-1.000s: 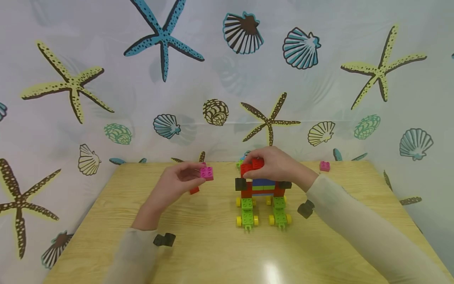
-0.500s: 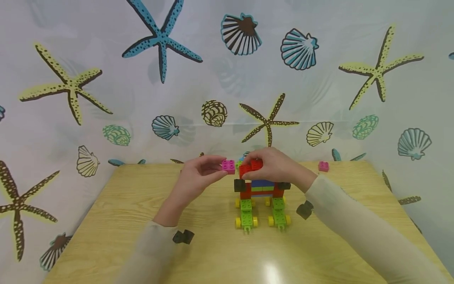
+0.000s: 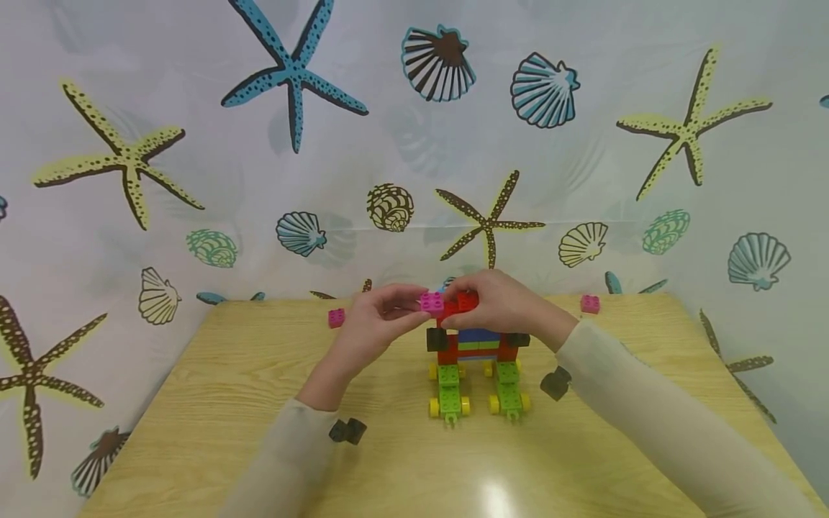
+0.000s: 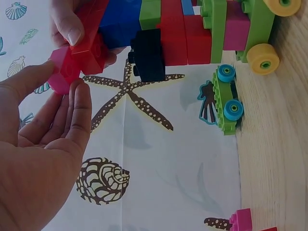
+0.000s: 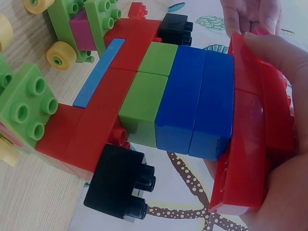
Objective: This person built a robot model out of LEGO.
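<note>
Right hand (image 3: 501, 302) hides model top (image 3: 468, 301) — partly

Both arms wear long, loose sleeves of pale cream, slightly sheer fabric. The left sleeve (image 3: 285, 460) ends in a plain cuff at the wrist; the right sleeve (image 3: 654, 424) does the same. The 2 hands, left hand (image 3: 369, 327) and right hand (image 3: 508, 306), are bare: no gloves, rings or watch show.

Both forearms in pale sleeves reach forward and converge at centre. Left hand (image 3: 372, 327) raised, palm turned inward, thumb and fingertips (image 4: 79, 103) pinching together at its far end. Right hand (image 3: 505, 306) arched palm-down, fingers (image 5: 274, 62) curled in a firm grip, thumb underneath. Hands nearly touching.
</note>
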`<action>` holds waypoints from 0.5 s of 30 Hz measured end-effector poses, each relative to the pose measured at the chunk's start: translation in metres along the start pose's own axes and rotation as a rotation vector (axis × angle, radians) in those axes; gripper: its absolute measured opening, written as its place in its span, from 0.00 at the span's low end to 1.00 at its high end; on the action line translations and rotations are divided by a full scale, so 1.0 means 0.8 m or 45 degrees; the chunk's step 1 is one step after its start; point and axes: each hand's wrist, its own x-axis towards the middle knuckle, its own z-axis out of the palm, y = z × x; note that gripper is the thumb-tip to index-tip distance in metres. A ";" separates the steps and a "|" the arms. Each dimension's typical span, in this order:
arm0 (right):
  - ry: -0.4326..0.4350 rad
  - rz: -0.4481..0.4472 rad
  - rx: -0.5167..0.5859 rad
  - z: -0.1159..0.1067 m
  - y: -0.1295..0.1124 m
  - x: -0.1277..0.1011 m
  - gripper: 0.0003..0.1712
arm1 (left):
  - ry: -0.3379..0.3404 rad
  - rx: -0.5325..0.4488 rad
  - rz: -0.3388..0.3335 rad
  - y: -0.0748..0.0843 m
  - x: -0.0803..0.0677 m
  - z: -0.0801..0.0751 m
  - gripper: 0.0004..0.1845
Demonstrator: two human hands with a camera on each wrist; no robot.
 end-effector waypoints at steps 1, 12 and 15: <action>0.001 -0.001 -0.005 0.000 0.000 0.000 0.26 | -0.002 0.003 -0.001 0.000 0.000 0.000 0.21; -0.006 -0.006 0.020 0.002 0.004 0.002 0.26 | -0.010 0.066 0.023 -0.002 0.005 0.004 0.20; -0.007 0.000 0.014 0.001 0.004 0.001 0.26 | -0.008 0.111 0.023 0.000 0.005 0.005 0.19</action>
